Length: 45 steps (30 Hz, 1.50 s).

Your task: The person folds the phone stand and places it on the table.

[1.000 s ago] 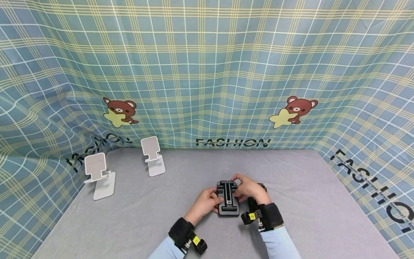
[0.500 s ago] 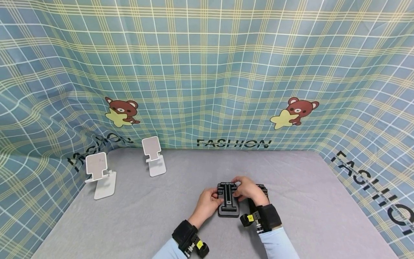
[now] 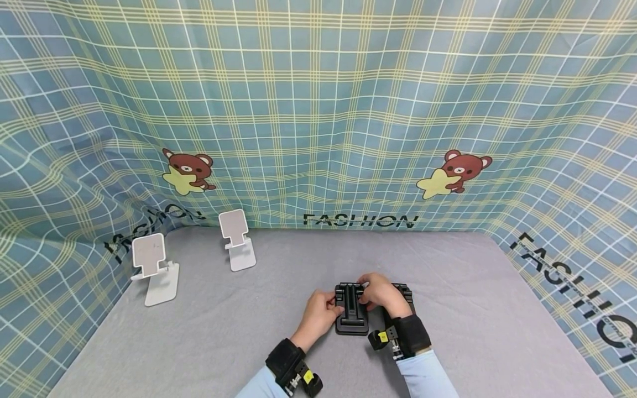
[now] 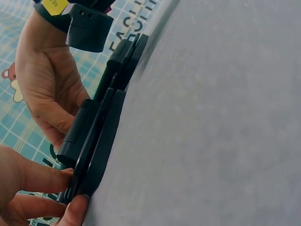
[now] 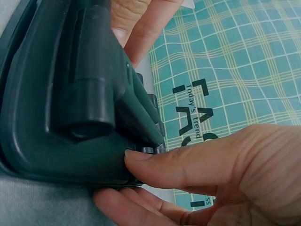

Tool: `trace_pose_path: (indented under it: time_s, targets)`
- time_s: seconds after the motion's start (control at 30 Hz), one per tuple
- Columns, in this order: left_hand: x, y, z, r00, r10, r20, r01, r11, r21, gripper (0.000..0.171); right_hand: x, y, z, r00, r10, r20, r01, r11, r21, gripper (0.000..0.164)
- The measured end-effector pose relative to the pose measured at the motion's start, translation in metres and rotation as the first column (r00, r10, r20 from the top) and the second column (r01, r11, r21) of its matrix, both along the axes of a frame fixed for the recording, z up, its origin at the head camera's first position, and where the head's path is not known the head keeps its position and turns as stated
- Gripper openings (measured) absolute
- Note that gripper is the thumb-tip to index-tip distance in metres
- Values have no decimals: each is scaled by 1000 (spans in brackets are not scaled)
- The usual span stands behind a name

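A black folding phone stand (image 3: 352, 315) lies folded on the grey cloth, its hinged arm facing up. My left hand (image 3: 318, 314) pinches its left edge, and in the left wrist view the left fingers (image 4: 35, 174) close on the rim close over the cloth. On the opposite edge my right hand (image 3: 380, 293) grips near the far corner. The right wrist view shows the right thumb (image 5: 178, 165) on top of the base, with fingers curled beneath. A second black folded stand (image 3: 404, 292) sits just to the right, mostly hidden behind the right hand and wrist.
Two white phone stands stand unfolded at the left: one nearer the side (image 3: 162, 284), one farther back (image 3: 242, 254). A plaid curtain (image 3: 318, 138) hangs along the back and both sides of the grey table surface (image 3: 239, 320).
The black stand between the hands has shifted slightly toward the person, and both hands have kept their hold on it. The white stands have stayed in place.
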State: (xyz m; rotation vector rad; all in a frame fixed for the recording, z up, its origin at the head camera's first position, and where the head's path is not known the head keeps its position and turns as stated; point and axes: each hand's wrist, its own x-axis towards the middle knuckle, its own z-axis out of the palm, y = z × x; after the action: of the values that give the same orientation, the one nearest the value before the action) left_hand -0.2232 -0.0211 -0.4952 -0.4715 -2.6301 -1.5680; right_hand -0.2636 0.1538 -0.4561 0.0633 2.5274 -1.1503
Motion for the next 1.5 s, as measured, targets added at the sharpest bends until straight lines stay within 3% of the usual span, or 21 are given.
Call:
trace_pose_path:
  time_s: [0.17,0.33,0.57,0.67,0.77,0.83,0.93,1.07,1.13,1.2,1.27,1.43,1.5]
  targets:
    - [-3,-2,-1,999,-17,31,16,1000,22,23,-1,1,-1,1000,2,2,-2,1000,17,49]
    - [-4,-5,0,993,-39,114,32,998,63,41,-2,0,-1,1000,6,-1,-6,1000,21,49]
    - [-9,-12,6,984,-63,168,49,995,89,40,-1,1,-1,1000,-16,0,16,1000,9,50]
    - [-17,-26,13,983,-27,180,5,992,123,41,1,2,-2,1000,-16,-6,16,1000,0,50]
    - [-28,-50,28,981,86,174,-113,981,156,43,1,2,-3,1000,-3,-9,2,1000,-17,50]
    - [-38,-70,41,972,187,145,-210,964,161,40,1,2,-4,1000,3,-11,-3,1000,-18,50]
    - [-57,-102,62,934,350,69,-356,919,171,36,1,2,-4,1000,0,-16,0,1000,-6,50]
    - [-87,-146,78,845,533,-41,-507,824,255,35,0,3,-3,1000,-17,-20,17,1000,1,50]
    - [-101,-165,78,792,606,-67,-569,774,279,37,1,4,-2,1000,-23,-19,22,1000,-5,50]
    - [-112,-181,75,760,647,-56,-607,739,293,43,1,5,-2,1000,-22,-21,22,1000,-9,50]
    - [-119,-193,71,755,656,-2,-625,720,300,50,1,4,-2,999,-24,-21,24,1000,-15,50]
    - [-133,-208,58,803,571,168,-589,720,367,66,2,5,-3,999,-28,-24,27,999,-41,49]
    - [-138,-211,53,814,544,205,-579,728,367,69,2,4,-4,999,-26,-20,25,998,-54,49]
